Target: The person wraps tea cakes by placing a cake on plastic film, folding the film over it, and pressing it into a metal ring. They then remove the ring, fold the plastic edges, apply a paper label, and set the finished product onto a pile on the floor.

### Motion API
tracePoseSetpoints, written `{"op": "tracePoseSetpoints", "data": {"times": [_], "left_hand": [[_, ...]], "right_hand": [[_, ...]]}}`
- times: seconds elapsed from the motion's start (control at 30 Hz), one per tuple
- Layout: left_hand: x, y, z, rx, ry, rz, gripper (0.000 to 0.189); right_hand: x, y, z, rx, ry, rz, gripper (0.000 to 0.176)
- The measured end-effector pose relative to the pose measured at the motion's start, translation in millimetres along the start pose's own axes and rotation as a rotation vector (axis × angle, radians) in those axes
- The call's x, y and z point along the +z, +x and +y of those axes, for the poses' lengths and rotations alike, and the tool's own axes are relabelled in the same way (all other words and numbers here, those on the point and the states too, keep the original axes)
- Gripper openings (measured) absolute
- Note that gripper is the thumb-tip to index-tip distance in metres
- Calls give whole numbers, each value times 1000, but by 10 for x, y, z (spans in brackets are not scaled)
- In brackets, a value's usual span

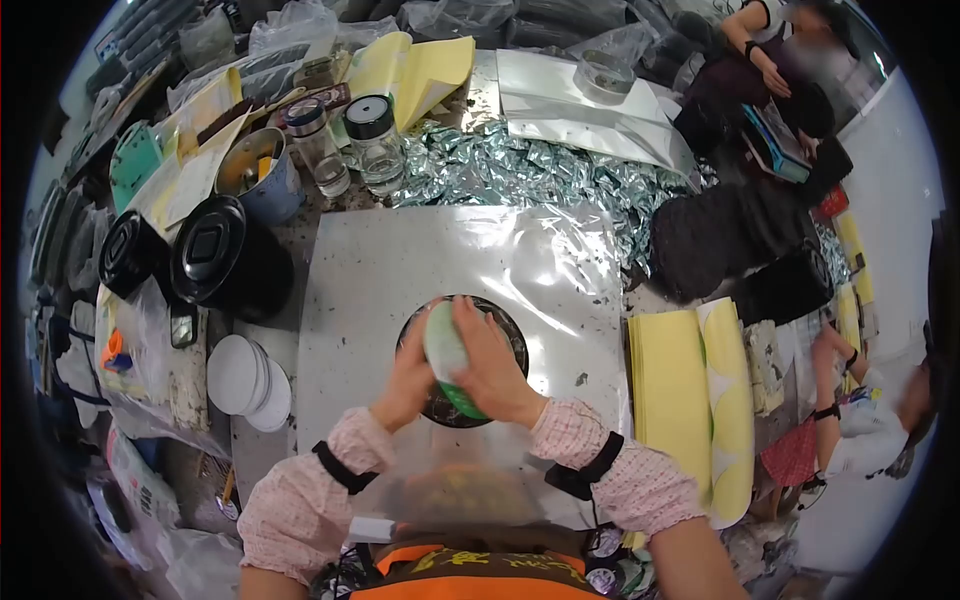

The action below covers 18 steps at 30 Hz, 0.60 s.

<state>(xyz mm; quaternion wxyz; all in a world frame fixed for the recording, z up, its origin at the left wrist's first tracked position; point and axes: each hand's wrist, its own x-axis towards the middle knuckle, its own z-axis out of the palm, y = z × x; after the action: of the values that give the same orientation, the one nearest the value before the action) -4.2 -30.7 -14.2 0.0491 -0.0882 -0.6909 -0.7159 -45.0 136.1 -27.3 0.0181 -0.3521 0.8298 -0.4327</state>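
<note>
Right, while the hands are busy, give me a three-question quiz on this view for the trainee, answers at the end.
1. True or false: only the right hand touches the green-and-white piece.
2. Multiple choice: where does the large yellow paper stack lie relative to the pale board?
A) On the person's left
B) On the person's right
C) On top of the board
3. Fill in the blank: the two lidded tubs at the person's left are ____ in colour.

Key:
1. False; the left hand touches it too.
2. B
3. black
</note>
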Motion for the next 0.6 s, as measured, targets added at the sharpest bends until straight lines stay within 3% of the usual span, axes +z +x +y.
{"op": "tracePoseSetpoints", "data": {"times": [0.03,0.13,0.27,0.4,0.43,0.47,0.5,0.53,0.6], "left_hand": [[-45,32,169,-186,-438,118,55],[-181,-16,123,144,224,142,50],[-63,172,32,-30,326,-98,48],[-124,236,-122,-197,-279,101,43],[-143,233,-129,-161,-121,38,45],[-152,228,-155,-126,35,-19,47],[-136,216,-200,-98,189,-67,49],[-54,190,-206,170,653,-236,62],[164,142,-132,241,1020,-292,70]], "right_hand": [[-7,11,-78,-42,-189,-45,78],[29,73,-254,-23,-409,-141,80],[102,51,-184,0,-411,-165,81],[63,64,-126,4,-219,-36,65],[14,107,-122,6,-149,-8,59],[-76,98,-108,372,526,186,41],[-79,143,41,272,507,457,29],[-246,219,-43,269,321,566,26],[-191,353,189,344,18,412,23]]}}
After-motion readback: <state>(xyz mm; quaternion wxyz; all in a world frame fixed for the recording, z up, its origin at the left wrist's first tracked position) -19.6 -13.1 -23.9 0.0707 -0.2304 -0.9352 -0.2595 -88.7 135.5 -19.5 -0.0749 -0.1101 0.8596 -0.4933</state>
